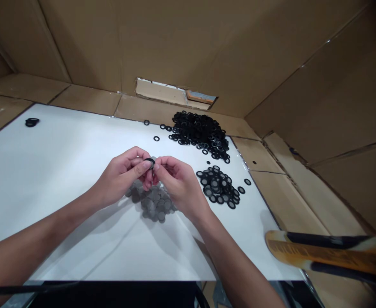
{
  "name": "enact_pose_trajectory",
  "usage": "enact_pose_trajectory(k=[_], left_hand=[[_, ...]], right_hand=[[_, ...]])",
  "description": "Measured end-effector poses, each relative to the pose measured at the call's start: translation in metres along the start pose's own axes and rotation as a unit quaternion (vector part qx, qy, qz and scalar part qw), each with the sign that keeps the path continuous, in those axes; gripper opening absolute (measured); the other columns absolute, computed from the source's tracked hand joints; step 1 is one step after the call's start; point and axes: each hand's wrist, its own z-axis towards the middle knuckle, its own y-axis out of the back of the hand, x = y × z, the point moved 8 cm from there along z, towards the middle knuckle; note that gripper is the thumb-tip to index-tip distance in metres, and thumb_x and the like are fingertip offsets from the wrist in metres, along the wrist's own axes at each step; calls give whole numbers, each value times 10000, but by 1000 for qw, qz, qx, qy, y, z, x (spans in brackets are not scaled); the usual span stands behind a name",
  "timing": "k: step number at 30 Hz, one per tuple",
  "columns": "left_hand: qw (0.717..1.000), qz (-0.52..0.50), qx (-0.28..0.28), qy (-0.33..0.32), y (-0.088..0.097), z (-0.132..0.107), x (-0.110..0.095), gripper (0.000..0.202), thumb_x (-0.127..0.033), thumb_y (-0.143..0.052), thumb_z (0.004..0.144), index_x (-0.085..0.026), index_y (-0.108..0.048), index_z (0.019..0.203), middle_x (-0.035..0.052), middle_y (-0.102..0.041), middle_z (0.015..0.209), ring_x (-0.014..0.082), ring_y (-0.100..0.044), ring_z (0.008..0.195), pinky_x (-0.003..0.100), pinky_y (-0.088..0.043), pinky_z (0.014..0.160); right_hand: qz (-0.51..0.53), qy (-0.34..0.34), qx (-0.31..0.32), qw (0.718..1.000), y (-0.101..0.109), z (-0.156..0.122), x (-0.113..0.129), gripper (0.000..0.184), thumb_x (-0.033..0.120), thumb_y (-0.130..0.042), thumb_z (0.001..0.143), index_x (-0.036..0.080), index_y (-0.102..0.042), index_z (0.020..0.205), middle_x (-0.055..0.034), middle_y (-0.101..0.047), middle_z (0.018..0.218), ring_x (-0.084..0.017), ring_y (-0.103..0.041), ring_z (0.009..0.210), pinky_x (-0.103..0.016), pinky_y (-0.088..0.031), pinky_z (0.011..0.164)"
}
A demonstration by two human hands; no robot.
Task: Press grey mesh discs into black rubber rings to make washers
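My left hand (128,173) and my right hand (174,177) meet above the white table. Between the fingertips of both is a black ring (150,161), with a grey disc (153,158) against it; whether the disc sits inside the ring is hard to tell. Both hands are closed in a pinch. Below them lies a pile of small grey discs (157,203), partly hidden by my hands. To the right is a pile of black rings with grey centres (218,186). A larger heap of plain black rings (201,130) sits farther back.
Cardboard walls (188,42) surround the white tabletop (79,145), with a cut slot (162,92) at the back. A few black rings (32,122) lie at the far left. A blurred orange and black object (319,252) juts in at the lower right.
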Motion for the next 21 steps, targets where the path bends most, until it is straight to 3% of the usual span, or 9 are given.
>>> enact_pose_trajectory(k=[4, 10, 14, 21], left_hand=[[999, 0, 38, 12, -1, 1, 1, 113, -253, -560, 982, -166, -581, 911, -21, -674, 702, 110, -647, 626, 241, -567, 625], [990, 42, 119, 70, -4, -2, 4, 146, -262, -598, 965, -152, -676, 909, 8, -721, 779, 113, -680, 671, 223, -579, 646], [990, 22, 122, 73, -4, -4, 2, 141, -264, -612, 959, -157, -686, 904, 4, -731, 769, 110, -689, 661, 208, -582, 630], [994, 21, 103, 30, -3, -3, 0, 140, -233, -605, 959, -155, -687, 878, 0, -726, 752, 109, -685, 662, 210, -574, 642]], right_hand=[[16, 8, 6, 1000, 1, 0, 3, 165, 254, -568, 929, 200, -513, 784, 31, -611, 645, -127, -610, 602, -294, -520, 665], [1, -44, 85, 995, 1, -1, 1, 177, 228, -622, 881, 179, -555, 725, 13, -627, 660, -122, -627, 645, -255, -503, 640], [14, -40, 110, 993, -3, -2, 4, 178, 205, -587, 889, 185, -541, 719, 11, -635, 670, -125, -642, 658, -253, -500, 635], [-7, -14, 65, 998, -2, -4, 1, 112, 185, -561, 888, 204, -512, 789, 16, -644, 668, -157, -668, 672, -309, -532, 681]])
